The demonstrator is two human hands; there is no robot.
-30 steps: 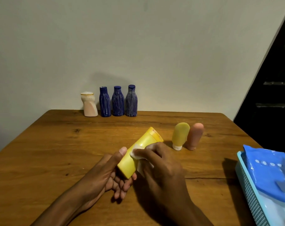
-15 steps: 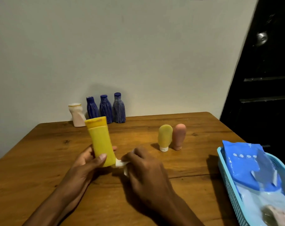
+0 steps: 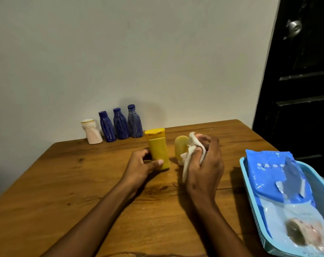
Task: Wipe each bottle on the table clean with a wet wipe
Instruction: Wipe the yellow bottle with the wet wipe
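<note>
The left hand (image 3: 141, 166) grips the upright yellow flat-capped bottle (image 3: 158, 148) low on its body, apparently standing it on the table (image 3: 64, 182), while the right hand (image 3: 204, 162), just beside it, clutches the crumpled white wipe (image 3: 190, 151) against the pink bottle (image 3: 201, 143), probably for wiping.

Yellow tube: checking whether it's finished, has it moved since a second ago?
Yes. The yellow tube went from tilted in both hands to upright on the table, left of the small yellow bottle.

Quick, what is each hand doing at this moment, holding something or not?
Left hand: grips the yellow tube bottle, upright on the table.
Right hand: holds the white wet wipe, fingers curled round the pink bottle.
</note>
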